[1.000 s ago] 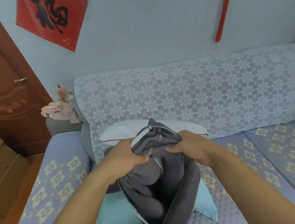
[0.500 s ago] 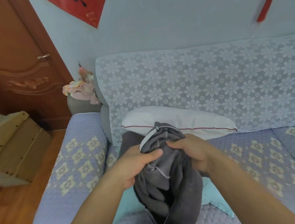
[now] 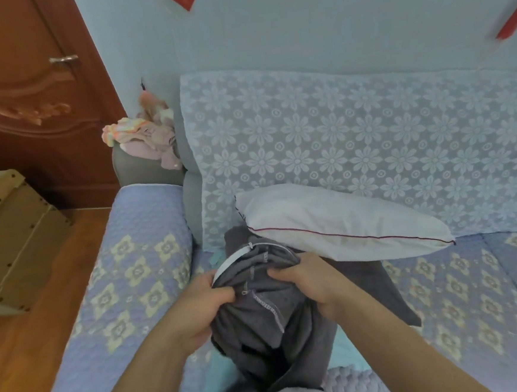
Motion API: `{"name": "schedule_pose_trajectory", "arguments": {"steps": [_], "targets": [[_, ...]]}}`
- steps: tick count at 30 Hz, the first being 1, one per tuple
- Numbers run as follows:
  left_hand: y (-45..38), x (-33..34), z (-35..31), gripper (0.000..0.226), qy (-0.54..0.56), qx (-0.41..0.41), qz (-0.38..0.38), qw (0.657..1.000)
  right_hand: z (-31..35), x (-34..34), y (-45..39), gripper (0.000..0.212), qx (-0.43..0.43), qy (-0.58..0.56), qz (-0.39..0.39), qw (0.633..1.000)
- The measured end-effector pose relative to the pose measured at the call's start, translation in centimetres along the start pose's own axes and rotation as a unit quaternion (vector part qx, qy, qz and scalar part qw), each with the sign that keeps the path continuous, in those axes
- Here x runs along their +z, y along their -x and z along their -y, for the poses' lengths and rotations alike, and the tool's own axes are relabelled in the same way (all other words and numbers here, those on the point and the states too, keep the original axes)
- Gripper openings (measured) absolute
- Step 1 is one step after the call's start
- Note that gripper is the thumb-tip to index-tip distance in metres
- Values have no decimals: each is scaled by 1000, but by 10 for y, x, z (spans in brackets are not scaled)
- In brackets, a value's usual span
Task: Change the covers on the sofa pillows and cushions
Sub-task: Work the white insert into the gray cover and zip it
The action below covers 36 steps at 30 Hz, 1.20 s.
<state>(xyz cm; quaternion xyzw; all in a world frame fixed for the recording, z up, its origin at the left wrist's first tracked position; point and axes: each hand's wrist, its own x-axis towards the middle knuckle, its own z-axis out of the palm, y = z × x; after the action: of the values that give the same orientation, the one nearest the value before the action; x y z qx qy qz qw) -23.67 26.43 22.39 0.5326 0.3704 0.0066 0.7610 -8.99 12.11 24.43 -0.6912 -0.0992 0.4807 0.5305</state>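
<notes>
The grey cover (image 3: pixel 260 313) was bunched up in front of the person, held above the sofa seat (image 3: pixel 140 282) with its lower folds hanging toward the lap; the left hand (image 3: pixel 198 309) was clenched on the gathered cloth at the left of the opening, thumb across the top, and the right hand (image 3: pixel 307 281) grasped the opposite edge with its fingers curled over the rim; between them ran the white zipper tape (image 3: pixel 240 257), turned upward, which suggested the cover was being held so in order to find and spread its mouth; the overlocked seam showing on the outside made it likely the cover was inside out, though that is a judgement; behind the hands a white pillow insert (image 3: pixel 340 223) with dark red piping leaned against the lace-draped backrest (image 3: pixel 339 133), bare of any cover and close at hand, probably waiting to be slipped in; more grey cloth lay under it on the seat; a pale turquoise fabric (image 3: pixel 353 352) lay beneath the bundle, partly hidden; a heap of pink clothing (image 3: pixel 141 137) sat on the armrest, well apart from the work.
</notes>
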Motion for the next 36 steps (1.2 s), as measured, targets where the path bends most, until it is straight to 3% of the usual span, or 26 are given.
{"name": "schedule_pose_trajectory", "arguments": {"steps": [4,8,10,13,15,16,18,20,22,23,24,25,27,28,32,36], "targets": [[-9,-9,-10,54,177,-18,44,983,0,21,-27,21,-15,6,-29,999],[-4,-20,-19,58,195,-89,90,973,15,32,-45,14,-96,38,-94,990],[-6,-27,-24,48,208,-127,116,963,20,38,-52,16,-139,96,-125,978],[-3,-37,-27,35,228,-154,114,955,20,43,-63,14,-125,130,-51,982],[-1,-47,-28,36,246,-148,73,955,19,37,-75,32,-99,231,-9,968],[0,-54,-29,36,268,-145,45,951,18,31,-85,51,-103,311,-46,944],[2,-74,-28,40,311,-131,-22,941,12,16,-111,89,-135,465,-150,862],[2,-90,-27,41,344,-118,-79,928,0,0,-141,109,-129,587,-206,773],[2,-93,-27,35,354,-121,-101,922,-11,-22,-169,101,-97,698,-208,679],[2,-92,-27,32,351,-121,-107,922,-9,-31,-181,83,-94,728,-204,648],[2,-91,-29,29,342,-120,-116,925,-1,-39,-189,63,-105,732,-207,640],[0,-90,-30,27,328,-118,-124,929,10,-44,-191,48,-119,711,-221,657],[-4,-90,-35,26,310,-116,-138,933,41,-56,-182,33,-158,596,-284,734],[-6,-90,-37,25,309,-115,-142,933,55,-63,-170,28,-185,539,-329,753],[-22,-100,-49,26,319,-81,-168,929,86,-80,-87,29,-302,413,-446,734],[-65,-119,-78,35,251,-13,-231,940,113,-67,-11,23,-356,313,-495,728]]}}
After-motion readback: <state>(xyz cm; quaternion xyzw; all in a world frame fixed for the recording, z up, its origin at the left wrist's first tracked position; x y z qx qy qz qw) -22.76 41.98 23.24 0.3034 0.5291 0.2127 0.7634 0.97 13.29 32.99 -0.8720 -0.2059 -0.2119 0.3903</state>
